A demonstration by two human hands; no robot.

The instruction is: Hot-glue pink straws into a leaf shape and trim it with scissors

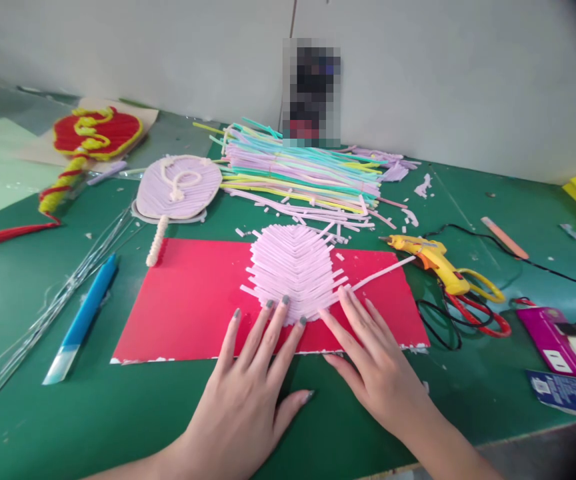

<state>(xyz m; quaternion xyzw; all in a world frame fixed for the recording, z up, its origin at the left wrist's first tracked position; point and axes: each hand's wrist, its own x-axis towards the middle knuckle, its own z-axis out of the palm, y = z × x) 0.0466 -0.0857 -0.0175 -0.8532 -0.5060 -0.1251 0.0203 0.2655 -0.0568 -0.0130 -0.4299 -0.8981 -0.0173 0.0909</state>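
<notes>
Pink straw leaf on red card, both hands' fingers pressing.

A yellow glue gun lies at three o'clock; red scissors just beside it; a blue pen at nine o'clock; a straw pile at twelve.

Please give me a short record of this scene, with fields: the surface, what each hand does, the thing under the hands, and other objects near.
Surface: green table
Left hand: flat, fingers spread, fingertips on the lower edge of the pink strip leaf
Right hand: flat, fingertips at the leaf's lower right edge, beside one long strip sticking out
Grip: neither hand grasps anything
Under the leaf: red sheet
Behind: pile of pastel strips, lilac oval piece
Right side: yellow glue gun, red-handled scissors
Left side: blue pen
</notes>
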